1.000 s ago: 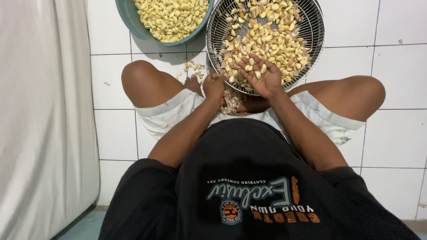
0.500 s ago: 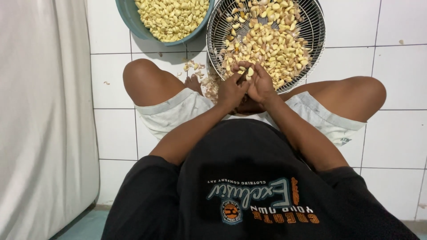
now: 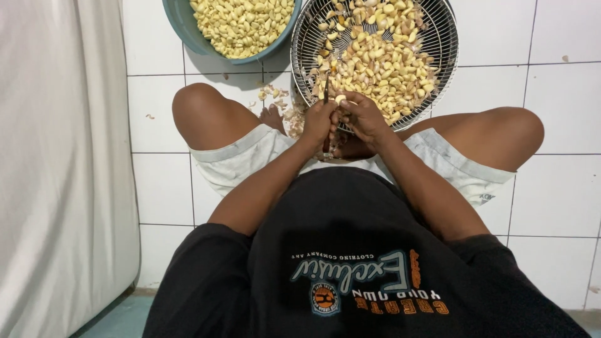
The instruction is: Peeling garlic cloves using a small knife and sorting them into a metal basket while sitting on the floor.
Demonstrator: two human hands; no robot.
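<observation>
Left hand (image 3: 318, 120) grips a small dark-handled knife (image 3: 326, 111), right hand (image 3: 363, 116) pinches a pale garlic clove (image 3: 341, 99); peel shallowly, blade angled off the fingers

— What's in the hands?
— A small pale garlic clove (image 3: 341, 99), pinched at the near rim of the round wire basket (image 3: 438, 69), and a thin dark-handled knife (image 3: 326, 119), held nearly upright with its blade tip against that clove.

White tiled floor (image 3: 557, 112) under teal bowl (image 3: 181, 28), wire basket (image 3: 441, 56), scattered peels (image 3: 275, 97).
</observation>
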